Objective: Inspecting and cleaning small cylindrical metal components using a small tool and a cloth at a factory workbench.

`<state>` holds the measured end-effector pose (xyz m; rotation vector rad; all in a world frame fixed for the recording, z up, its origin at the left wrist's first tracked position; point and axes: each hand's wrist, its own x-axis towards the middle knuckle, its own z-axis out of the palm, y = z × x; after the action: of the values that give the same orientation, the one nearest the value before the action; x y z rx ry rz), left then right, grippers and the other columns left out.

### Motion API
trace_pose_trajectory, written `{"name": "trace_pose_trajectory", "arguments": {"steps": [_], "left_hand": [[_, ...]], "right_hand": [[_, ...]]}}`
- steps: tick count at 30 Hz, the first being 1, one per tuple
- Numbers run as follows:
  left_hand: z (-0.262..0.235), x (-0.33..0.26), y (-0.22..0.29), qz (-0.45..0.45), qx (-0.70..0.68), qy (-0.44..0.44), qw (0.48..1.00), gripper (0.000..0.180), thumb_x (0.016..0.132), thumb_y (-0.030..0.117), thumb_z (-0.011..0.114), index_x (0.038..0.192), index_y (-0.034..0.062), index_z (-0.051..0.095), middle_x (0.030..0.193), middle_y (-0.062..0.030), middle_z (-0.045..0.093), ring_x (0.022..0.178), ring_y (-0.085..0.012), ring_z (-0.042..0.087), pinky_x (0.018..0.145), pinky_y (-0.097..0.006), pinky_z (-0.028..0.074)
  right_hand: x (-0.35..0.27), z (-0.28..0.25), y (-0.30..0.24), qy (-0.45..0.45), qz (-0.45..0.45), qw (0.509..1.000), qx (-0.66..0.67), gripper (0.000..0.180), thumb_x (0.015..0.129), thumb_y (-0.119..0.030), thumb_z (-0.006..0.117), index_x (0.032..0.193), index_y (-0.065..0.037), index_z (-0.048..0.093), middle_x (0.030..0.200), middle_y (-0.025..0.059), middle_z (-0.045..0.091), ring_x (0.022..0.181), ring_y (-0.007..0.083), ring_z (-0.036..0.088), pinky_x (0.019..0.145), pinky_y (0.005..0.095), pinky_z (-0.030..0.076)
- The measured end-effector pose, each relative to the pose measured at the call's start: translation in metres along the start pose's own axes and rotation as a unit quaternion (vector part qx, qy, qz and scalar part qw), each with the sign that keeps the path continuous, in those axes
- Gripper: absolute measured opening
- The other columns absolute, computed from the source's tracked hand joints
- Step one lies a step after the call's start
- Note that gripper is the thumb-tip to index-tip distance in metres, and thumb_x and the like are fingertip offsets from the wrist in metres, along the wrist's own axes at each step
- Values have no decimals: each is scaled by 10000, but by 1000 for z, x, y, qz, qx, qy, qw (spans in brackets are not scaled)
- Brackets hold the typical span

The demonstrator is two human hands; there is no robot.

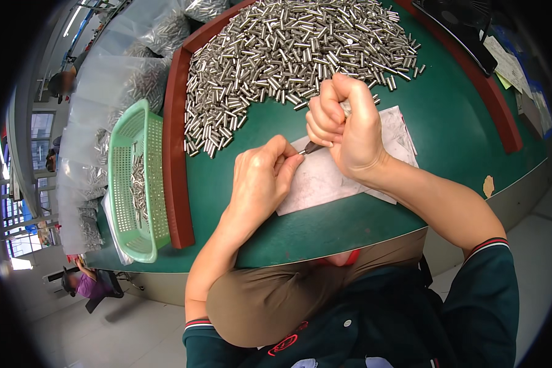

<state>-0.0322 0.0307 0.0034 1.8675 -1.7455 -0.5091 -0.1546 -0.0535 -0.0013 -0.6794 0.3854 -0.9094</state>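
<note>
Over a stained white sheet [325,187] on the green tabletop, my hands meet. Between thumb and forefinger, my left hand [260,175] pinches a small silver metal pin [302,152]. My right hand [352,132] is curled into a fist around a tool with a dark tapered end [313,146], which points at the pin. Most of that tool is hidden in the fist, so its kind cannot be made out. Beyond my hands a broad heap of short silver metal pins [288,55] covers the far part of the table.
Dark red wooden rails [179,184] border the work area left and right. Outside the left rail stands a green perforated basket [156,230] with some pins inside, near clear bags of pins [144,76]. A black device [463,37] and papers [508,64] lie far right.
</note>
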Motion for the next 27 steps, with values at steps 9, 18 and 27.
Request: {"name": "trace_pose_trajectory", "arguments": {"steps": [9, 18, 27], "left_hand": [[0, 1, 1, -5, 0, 0, 1000, 127, 692, 44, 638, 656, -11, 529, 468, -106, 447, 399, -226, 434, 419, -322, 339], [0, 3, 5, -15, -1, 2, 1000, 121, 671, 27, 634, 633, -20, 529, 472, -118, 467, 416, -243, 468, 436, -332, 357], [-2, 7, 8, -14, -19, -1, 1000, 106, 671, 20, 622, 631, -29, 537, 457, -120, 457, 398, -222, 460, 434, -330, 357]], "right_hand": [[-2, 0, 1, -5, -5, 1000, -8, 357, 837, -252, 284, 508, -120, 248, 418, -24, 214, 382, 76, 153, 379, 237, 167], [-9, 10, 7, -13, -54, 997, -54, 386, 873, -238, 294, 512, -104, 264, 427, -17, 237, 389, 68, 177, 379, 233, 154], [-9, 11, 15, -27, -158, 973, -168, 358, 857, -167, 302, 510, -88, 258, 433, -13, 240, 395, 67, 182, 388, 241, 161]]}}
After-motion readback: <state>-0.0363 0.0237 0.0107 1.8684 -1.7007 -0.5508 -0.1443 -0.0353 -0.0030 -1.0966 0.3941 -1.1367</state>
